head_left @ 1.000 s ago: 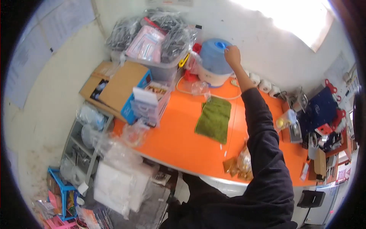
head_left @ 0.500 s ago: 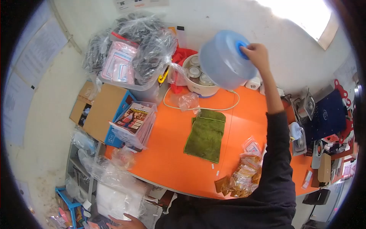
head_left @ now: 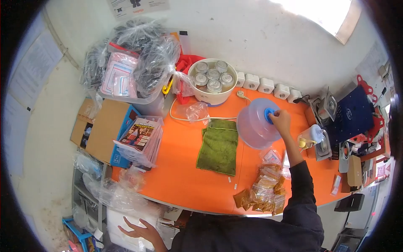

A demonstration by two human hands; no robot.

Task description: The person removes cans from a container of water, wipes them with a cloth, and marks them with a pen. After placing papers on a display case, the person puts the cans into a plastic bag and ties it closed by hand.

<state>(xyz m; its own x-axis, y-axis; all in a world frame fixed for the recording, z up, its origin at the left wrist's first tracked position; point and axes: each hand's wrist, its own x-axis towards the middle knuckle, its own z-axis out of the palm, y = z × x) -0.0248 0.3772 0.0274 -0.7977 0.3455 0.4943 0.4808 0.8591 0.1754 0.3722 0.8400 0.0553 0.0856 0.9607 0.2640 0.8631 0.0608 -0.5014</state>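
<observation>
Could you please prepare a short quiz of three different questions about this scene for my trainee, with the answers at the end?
1. Which hand grips the blue knob of the transparent bluish plastic dome lid?
(a) left
(b) right
(c) both

2. True or false: the folded green cloth lies on the orange tabletop.

3. How many jars with round silvery tops show inside the uncovered, round cream-coloured pot?

Key:
1. (b): the right hand grips it.
2. True.
3. Six.
</observation>
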